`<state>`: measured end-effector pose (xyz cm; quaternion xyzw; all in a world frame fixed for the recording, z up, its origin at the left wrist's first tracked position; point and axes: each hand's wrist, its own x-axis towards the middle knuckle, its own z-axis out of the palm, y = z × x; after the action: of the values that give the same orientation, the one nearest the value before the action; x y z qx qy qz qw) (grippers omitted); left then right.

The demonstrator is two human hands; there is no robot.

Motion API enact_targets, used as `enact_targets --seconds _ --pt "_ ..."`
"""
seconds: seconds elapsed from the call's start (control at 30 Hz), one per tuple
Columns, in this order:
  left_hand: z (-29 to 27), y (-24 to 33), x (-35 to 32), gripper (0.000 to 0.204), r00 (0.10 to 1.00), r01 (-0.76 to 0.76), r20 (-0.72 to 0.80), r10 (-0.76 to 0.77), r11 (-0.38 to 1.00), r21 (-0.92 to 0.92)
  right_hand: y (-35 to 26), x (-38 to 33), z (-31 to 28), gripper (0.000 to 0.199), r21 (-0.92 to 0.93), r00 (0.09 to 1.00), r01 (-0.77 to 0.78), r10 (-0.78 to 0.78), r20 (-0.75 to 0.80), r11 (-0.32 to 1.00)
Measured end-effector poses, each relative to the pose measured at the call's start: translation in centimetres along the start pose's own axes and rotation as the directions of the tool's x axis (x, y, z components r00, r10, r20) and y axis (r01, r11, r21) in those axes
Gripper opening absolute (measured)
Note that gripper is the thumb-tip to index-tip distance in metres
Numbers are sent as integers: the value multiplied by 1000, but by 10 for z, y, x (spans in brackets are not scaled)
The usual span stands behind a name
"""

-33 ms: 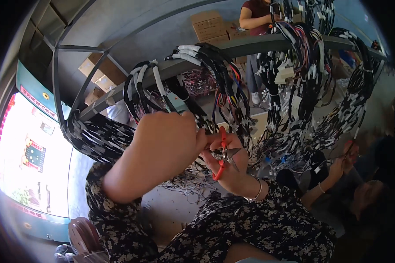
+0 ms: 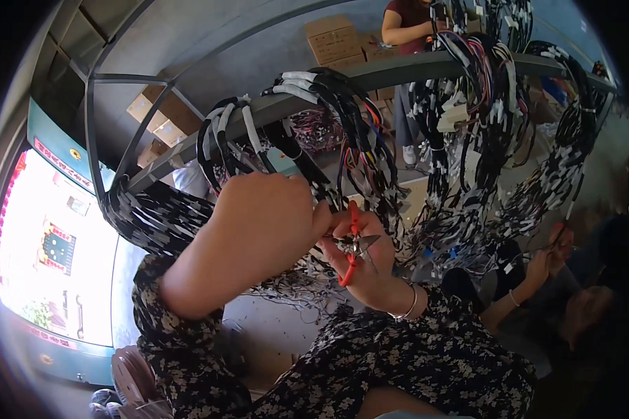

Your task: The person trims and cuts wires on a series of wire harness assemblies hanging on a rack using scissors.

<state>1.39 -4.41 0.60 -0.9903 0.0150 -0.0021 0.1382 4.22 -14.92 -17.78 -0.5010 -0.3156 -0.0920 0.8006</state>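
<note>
1. Grey concrete floor and stacked cardboard boxes [image 2: 335, 38] fill the background of the head view; a long grey rail [image 2: 398, 73] crosses it, hung with many taped wire harnesses [image 2: 468, 105].
2. Close in front, the left hand [image 2: 258, 223] is raised and closed around a black-and-white taped harness bundle [image 2: 230, 140] that loops over the rail just above its fingers.
3. Touching it on the right, the right hand [image 2: 367, 262] grips red-handled snips [image 2: 351, 244], fingers wrapped round the handles; the blades sit near the wires between the two hands. Whether they are biting a wire I cannot tell.
4. As a judgement: trimming on this bundle is mid-way, with the many bundles to the right of the fingers possibly finished or waiting; nothing shows which.
5. Far right of the fingers, another person's hands [image 2: 545, 258] work on wires; a third person stands behind the rail.
</note>
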Motion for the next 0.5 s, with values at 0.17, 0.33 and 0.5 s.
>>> enact_targets --seconds 0.17,0.33,0.5 --pt "-8 -16 15 32 967 -20 242 81 969 -246 -5 3 -6 29 -55 994 -39 44 104 998" --pt "-22 -11 15 26 887 347 462 -3 664 -662 4 4 -8 28 5 998 0 0 69 1000" --pt "-11 -5 -2 34 991 -61 114 77 989 -135 -3 4 -9 25 -16 992 -57 58 116 998"
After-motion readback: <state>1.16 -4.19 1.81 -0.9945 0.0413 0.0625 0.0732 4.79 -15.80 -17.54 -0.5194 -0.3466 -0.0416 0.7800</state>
